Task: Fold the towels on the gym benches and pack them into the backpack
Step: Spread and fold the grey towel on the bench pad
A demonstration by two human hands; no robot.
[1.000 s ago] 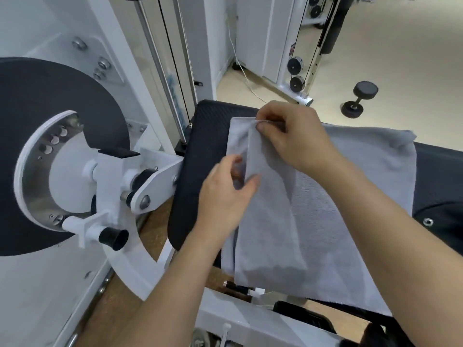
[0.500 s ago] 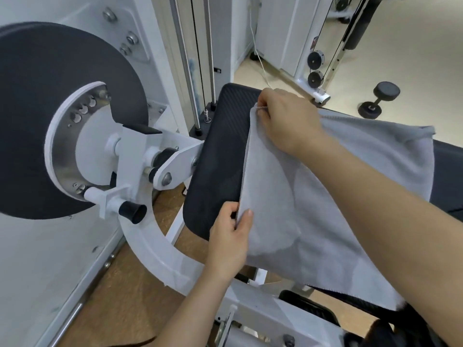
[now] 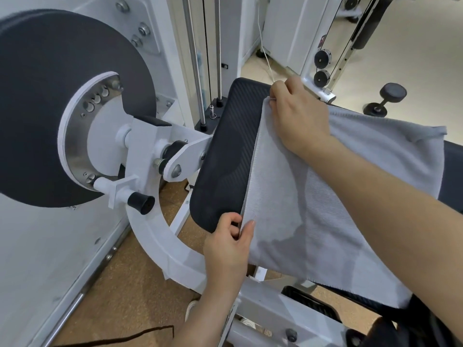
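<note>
A grey towel (image 3: pixel 300 209) lies folded over on the black padded bench (image 3: pixel 225 159) of a gym machine. My right hand (image 3: pixel 298 116) pinches the towel's far left corner at the top of the pad. My left hand (image 3: pixel 230 246) pinches the near left corner at the pad's front edge, thumb on top of the cloth. The folded left edge runs straight between the two hands. My right forearm crosses over the towel. No backpack is in view.
A large black and white weight wheel (image 3: pixel 75 108) with a pin knob (image 3: pixel 140 202) stands close on the left. White frame bars (image 3: pixel 263 311) run under the bench. A dumbbell (image 3: pixel 385 98) lies on the floor at the back right, near cable pulleys (image 3: pixel 322 67).
My left hand slid down the towel's left edge from the middle to the near corner. The edge went from bunched to straight and taut. My right hand kept its corner.
</note>
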